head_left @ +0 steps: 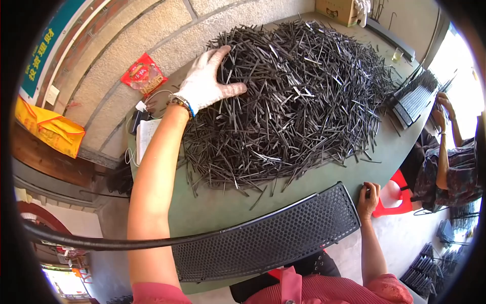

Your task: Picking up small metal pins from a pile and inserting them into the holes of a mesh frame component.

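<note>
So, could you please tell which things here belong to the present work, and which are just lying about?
Seemingly part of the work:
heap of thin black strips, gloved left hand at its edge
black perforated panel, right hand beside its end

Probably just lying about:
red packet
yellow bag
cardboard box

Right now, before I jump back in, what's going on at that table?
A person's gloved left hand is spread open at the left edge of a big heap of thin black strips on a green table. The bare right hand is curled beside the right end of a perforated black panel; whether it holds anything is unclear. At right, another person's hands are near a similar panel.
</note>
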`<state>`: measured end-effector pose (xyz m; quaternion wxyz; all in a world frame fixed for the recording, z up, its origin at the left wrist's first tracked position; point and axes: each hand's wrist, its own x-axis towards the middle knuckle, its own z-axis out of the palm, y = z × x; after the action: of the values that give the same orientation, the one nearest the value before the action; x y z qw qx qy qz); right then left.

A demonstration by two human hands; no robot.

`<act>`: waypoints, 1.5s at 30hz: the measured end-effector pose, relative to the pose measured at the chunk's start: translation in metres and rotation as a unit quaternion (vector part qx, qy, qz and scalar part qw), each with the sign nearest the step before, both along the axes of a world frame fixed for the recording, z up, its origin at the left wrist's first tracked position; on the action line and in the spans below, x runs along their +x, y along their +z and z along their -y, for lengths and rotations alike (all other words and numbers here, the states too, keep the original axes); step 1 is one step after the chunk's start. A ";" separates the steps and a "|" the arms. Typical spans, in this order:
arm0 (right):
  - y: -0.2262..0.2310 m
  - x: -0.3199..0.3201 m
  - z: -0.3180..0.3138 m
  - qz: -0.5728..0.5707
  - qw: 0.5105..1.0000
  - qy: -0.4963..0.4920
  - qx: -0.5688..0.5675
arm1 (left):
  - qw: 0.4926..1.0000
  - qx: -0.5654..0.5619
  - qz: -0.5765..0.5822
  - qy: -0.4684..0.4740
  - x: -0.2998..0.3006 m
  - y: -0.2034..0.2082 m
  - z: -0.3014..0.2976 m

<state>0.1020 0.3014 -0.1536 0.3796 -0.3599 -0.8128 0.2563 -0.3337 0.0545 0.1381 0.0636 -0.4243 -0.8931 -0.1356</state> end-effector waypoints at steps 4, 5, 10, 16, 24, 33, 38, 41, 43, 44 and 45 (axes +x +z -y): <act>0.001 -0.004 -0.001 0.013 1.000 0.001 0.000 | 0.999 -0.026 0.012 -0.026 0.003 0.003 0.010; 0.001 -0.005 -0.001 0.009 1.000 0.002 0.003 | 0.999 -0.025 0.015 -0.024 0.005 0.001 0.012; -0.001 -0.006 -0.003 0.005 1.000 0.009 0.022 | 0.999 -0.027 -0.020 -0.033 0.019 -0.007 0.028; -0.002 -0.003 -0.001 0.005 1.000 0.012 0.019 | 1.000 0.004 -0.008 -0.022 0.048 -0.025 0.051; -0.003 0.000 -0.003 -0.002 0.999 0.018 0.027 | 0.966 -0.068 -0.238 -0.069 0.049 -0.007 0.034; -0.004 0.000 -0.004 0.014 1.000 0.015 0.009 | 0.976 -0.102 -0.173 -0.089 0.026 -0.024 -0.004; -0.002 -0.004 -0.004 -0.002 0.998 0.028 0.063 | 0.984 -0.097 -0.140 -0.053 0.044 -0.020 0.007; -0.002 -0.002 -0.002 0.006 0.999 0.021 0.024 | 0.985 -0.060 -0.151 -0.060 0.050 -0.030 0.013; -0.004 -0.001 -0.005 0.005 1.000 0.022 0.015 | 0.985 -0.065 -0.148 -0.053 0.055 -0.031 0.018; -0.005 0.000 -0.006 0.004 1.000 0.024 0.014 | 0.984 -0.066 -0.155 -0.054 0.058 -0.033 0.021; -0.006 -0.001 -0.006 0.003 0.999 0.026 0.025 | 0.982 -0.055 -0.169 -0.058 0.059 -0.036 0.025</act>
<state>0.1015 0.3070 -0.1595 0.3794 -0.3296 -0.8292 0.2447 -0.2744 0.0294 0.1020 0.1823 -0.4946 -0.8496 -0.0161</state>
